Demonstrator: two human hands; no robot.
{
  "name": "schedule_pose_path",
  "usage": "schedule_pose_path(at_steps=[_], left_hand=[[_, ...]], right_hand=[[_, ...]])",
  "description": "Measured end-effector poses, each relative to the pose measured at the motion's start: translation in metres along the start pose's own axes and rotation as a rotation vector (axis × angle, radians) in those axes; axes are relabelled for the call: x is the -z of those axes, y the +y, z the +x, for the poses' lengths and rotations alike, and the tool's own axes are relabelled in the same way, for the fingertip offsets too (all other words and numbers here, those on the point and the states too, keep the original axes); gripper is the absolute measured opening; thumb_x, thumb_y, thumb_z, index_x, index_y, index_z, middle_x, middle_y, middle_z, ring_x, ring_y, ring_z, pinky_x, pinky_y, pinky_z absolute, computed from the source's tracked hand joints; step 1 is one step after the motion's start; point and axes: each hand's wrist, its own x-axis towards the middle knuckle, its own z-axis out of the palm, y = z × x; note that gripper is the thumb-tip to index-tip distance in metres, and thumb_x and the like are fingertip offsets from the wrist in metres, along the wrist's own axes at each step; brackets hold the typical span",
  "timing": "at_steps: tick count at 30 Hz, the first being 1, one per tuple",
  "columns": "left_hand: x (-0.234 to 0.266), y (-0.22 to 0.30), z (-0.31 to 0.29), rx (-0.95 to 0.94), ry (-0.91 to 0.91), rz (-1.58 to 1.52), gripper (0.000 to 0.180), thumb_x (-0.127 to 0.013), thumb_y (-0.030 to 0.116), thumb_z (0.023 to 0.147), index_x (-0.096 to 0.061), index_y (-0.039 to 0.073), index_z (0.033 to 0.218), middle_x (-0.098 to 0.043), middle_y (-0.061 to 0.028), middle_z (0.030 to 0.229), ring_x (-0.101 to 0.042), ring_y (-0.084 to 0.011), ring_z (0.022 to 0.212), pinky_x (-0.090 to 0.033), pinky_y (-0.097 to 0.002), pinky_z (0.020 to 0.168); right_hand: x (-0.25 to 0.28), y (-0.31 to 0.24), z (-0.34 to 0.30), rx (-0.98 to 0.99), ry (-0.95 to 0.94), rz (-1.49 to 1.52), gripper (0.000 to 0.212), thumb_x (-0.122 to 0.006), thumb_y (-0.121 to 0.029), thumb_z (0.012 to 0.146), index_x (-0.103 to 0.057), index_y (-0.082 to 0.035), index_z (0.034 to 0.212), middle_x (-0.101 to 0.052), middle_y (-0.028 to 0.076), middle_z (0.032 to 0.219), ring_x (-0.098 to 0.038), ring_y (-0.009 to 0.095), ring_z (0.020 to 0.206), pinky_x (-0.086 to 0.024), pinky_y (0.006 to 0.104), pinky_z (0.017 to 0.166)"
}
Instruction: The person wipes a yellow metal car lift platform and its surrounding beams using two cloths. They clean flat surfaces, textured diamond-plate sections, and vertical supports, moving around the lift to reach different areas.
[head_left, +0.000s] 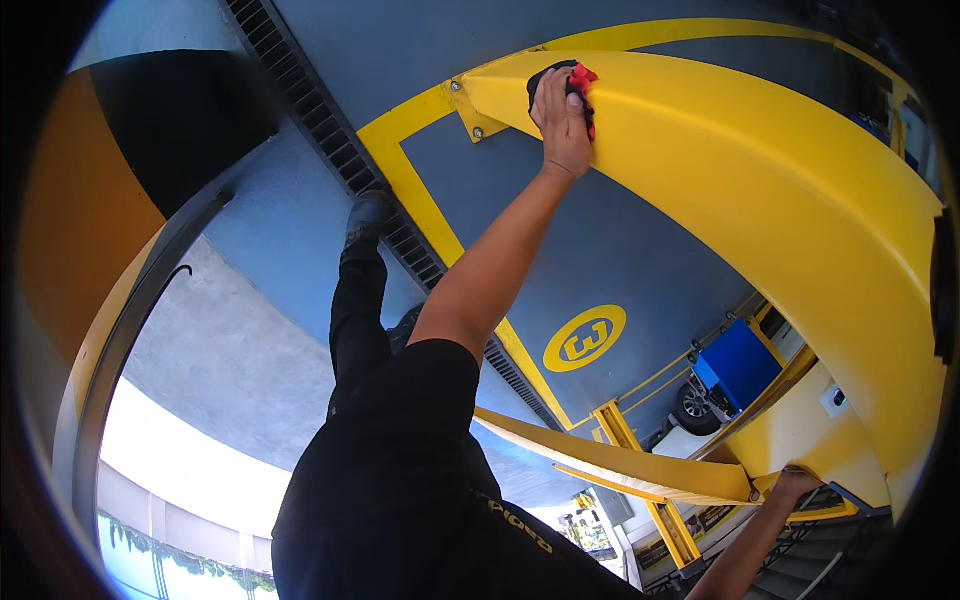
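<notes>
My left hand [566, 125] is stretched up to a large curved yellow beam [740, 150], near its bolted end. Under its fingers is a bunched black and red cloth [582, 78], pressed against the beam's surface. The fingers lie over the cloth, and part of it sticks out beside the thumb. At the lower right, my right hand [797, 482] grips the edge of a yellow frame [818, 436] below the beam. Most of its fingertips are hidden.
A yellow bracket [472, 115] with bolts joins the beam's end. Below lies a grey floor with yellow lines and a round emblem [585, 338]. A dark drain grate [300, 90] crosses it. A blue box [738, 368], a wheel [694, 405] and a yellow post [672, 530] stand farther off.
</notes>
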Motion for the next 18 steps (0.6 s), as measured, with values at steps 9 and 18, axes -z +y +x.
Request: schedule_pose_path(at_steps=[9, 18], left_hand=[[-0.002, -0.141, 0.047, 0.818, 0.211, -0.653, 0.056, -0.024, 0.037, 0.119, -0.030, 0.008, 0.167, -0.041, -0.0133, 0.167, -0.043, -0.0313, 0.153, -0.040, -0.0443, 0.124], [-0.027, 0.089, -0.030, 1.273, 0.317, -1.132, 0.051, -0.024, 0.043, 0.119, -0.049, 0.018, 0.156, -0.058, -0.0066, 0.153, -0.062, -0.0277, 0.136, -0.055, -0.0497, 0.110]], right_hand=[[-0.021, 0.011, 0.014, -0.049, -0.117, 0.093, 0.057, -0.050, -0.058, 0.108, -0.060, -0.010, 0.137, -0.068, 0.007, 0.126, -0.069, 0.024, 0.112, -0.059, 0.0418, 0.091], [0.007, 0.091, 0.027, -0.021, -0.132, 0.155, 0.047, -0.046, -0.050, 0.111, -0.061, -0.008, 0.127, -0.067, 0.008, 0.115, -0.069, 0.022, 0.102, -0.059, 0.0392, 0.084]])
